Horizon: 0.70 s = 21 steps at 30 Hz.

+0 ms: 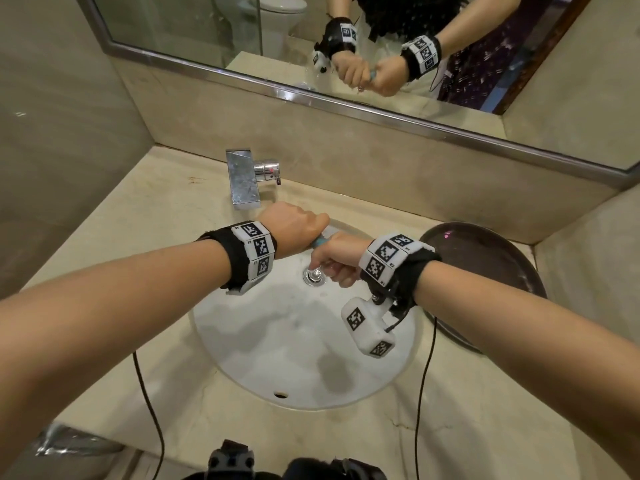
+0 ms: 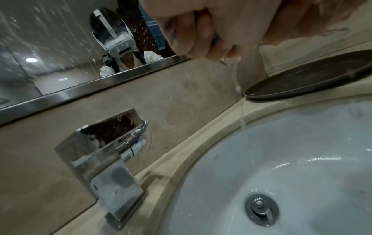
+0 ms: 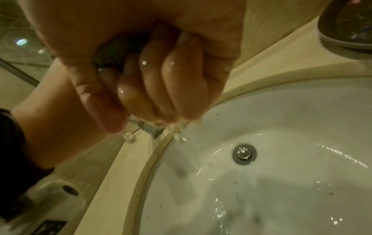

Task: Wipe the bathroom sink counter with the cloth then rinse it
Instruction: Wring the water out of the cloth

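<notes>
Both hands wring a teal cloth (image 1: pixel 318 241) above the far half of a white oval basin (image 1: pixel 270 344) sunk into a beige marble worktop (image 1: pixel 156 209). The left hand (image 1: pixel 294 228) is fisted tight round one end of the cloth, knuckles up, just in front of the chrome tap spout; the right hand (image 1: pixel 337 261) is clenched round the other end, its wet fingers (image 3: pixel 181 82) curled fully closed, and only a short twisted stretch of teal shows between the two fists. Water runs off the fingers in drops and thin streams (image 2: pixel 237 85) and falls into the basin, whose floor glistens around the chrome drain plug (image 1: pixel 314 275). The square chrome tap (image 1: pixel 244 178) stands at the worktop's far edge, left of the basin's centre, its spout reaching over the rim; whether it is running cannot be told. A dark round tray (image 1: pixel 485 258) lies on the worktop at the far right corner, its edge just beside the basin rim. A steel-framed mirror (image 1: pixel 194 32) above the back wall reflects the two clenched hands and the person's marker-covered wristbands (image 1: pixel 258 252).
</notes>
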### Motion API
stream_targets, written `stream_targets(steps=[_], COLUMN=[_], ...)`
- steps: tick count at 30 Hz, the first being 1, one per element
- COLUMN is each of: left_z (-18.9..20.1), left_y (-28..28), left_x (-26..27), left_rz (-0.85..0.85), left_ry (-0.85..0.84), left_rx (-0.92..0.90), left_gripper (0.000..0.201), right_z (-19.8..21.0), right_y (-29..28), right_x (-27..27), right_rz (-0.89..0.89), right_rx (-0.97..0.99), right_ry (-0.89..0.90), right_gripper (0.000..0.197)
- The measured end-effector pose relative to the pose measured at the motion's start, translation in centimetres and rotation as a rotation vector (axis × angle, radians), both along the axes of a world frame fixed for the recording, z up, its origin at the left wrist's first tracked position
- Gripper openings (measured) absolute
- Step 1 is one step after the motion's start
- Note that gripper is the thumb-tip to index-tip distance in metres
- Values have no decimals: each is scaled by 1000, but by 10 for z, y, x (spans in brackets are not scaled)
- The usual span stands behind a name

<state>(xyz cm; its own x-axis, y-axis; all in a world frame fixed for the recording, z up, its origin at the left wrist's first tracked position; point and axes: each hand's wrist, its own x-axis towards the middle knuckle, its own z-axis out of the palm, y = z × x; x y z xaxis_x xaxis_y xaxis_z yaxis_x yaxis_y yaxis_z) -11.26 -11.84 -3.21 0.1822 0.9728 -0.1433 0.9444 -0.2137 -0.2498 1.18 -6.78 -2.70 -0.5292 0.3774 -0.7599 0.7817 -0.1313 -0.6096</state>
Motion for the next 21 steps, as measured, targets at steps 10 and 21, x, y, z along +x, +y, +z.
stream_targets(steps=[10, 21], left_z=[-1, -9], left_y=[5, -2], left_x=[-7, -13], left_rz=[230, 429], left_ry=[-353, -905], left_rx=[-13, 5], left_gripper=[33, 37], right_z=[-9, -21], right_y=[11, 35], right_x=[4, 24], right_rz=[148, 151], right_rx=[554, 661], right_ry=[-28, -39], right_gripper=[15, 52])
